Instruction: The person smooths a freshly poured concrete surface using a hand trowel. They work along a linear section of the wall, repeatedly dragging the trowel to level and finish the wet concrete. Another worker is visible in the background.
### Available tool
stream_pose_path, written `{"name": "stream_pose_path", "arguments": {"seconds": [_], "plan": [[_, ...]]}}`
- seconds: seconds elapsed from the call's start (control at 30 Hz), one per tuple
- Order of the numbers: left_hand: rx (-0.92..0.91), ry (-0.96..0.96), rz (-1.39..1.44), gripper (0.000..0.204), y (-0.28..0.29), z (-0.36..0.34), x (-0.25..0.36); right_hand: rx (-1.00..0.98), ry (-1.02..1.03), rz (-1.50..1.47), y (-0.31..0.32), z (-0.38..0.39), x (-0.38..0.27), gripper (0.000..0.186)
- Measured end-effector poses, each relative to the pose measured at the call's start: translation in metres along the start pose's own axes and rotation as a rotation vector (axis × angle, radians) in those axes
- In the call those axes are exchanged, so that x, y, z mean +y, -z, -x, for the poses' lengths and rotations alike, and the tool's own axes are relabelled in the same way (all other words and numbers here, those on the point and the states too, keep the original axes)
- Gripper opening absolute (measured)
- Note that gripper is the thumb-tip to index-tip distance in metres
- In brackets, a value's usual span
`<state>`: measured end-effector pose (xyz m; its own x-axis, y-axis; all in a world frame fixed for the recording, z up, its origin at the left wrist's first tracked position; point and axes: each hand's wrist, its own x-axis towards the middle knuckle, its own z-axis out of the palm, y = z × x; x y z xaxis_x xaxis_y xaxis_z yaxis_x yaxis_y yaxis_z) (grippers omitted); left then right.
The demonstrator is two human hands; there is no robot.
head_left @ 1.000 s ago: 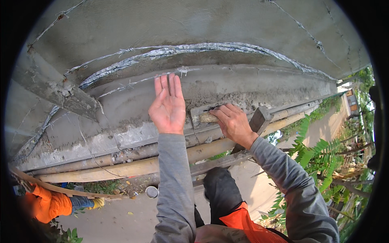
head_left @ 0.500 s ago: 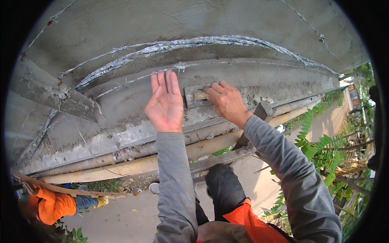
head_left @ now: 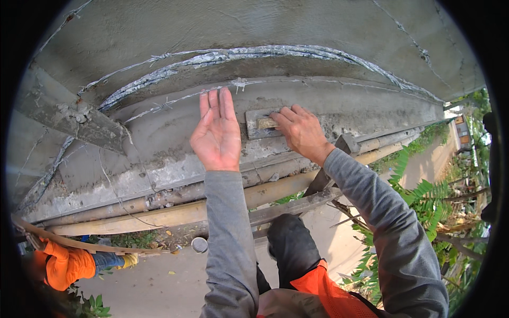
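Note:
My right hand (head_left: 305, 133) is closed around the wooden handle of a plastering float (head_left: 259, 132). The float's flat grey board lies on the cement-coated ledge (head_left: 183, 142) along the wall. To its left, my left hand (head_left: 216, 139) is raised with the palm turned up and holds nothing. Its fingers are stretched out, and their tips come close to a strand of barbed wire (head_left: 175, 102); whether they touch it I cannot tell. Wet-looking mortar covers the ledge around the float, rougher along its near edge.
A thick bundle of cement-splashed wire (head_left: 275, 51) spans the grey wall (head_left: 212, 26). At left a concrete post (head_left: 69, 116) juts out. Bamboo poles (head_left: 180, 213) and a wooden upright (head_left: 347, 144) stand before the ledge. Below are a co-worker in orange (head_left: 69, 266) and a bucket (head_left: 199, 245).
The view has shifted slightly. My right hand and the float sit a touch farther right, while my left hand keeps nearly the same place and pose.

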<state>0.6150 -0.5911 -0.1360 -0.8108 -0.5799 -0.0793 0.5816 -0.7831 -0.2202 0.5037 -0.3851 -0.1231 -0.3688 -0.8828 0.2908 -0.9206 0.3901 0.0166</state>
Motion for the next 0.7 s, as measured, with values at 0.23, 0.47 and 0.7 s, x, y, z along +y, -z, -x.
{"name": "stream_pose_path", "arguments": {"seconds": [0.23, 0.47, 0.7], "plan": [[0.001, -0.028, -0.052, 0.077, -0.002, 0.001, -0.003, 0.071, 0.058, -0.003, -0.007, -0.025, -0.027, 0.034], [0.025, -0.032, -0.040, 0.077, -0.004, 0.002, -0.004, 0.008, 0.000, -0.018, 0.001, -0.003, -0.009, 0.035], [0.003, -0.024, -0.003, 0.084, -0.006, 0.003, -0.008, 0.099, 0.026, -0.059, 0.005, -0.008, -0.021, 0.039]]}}
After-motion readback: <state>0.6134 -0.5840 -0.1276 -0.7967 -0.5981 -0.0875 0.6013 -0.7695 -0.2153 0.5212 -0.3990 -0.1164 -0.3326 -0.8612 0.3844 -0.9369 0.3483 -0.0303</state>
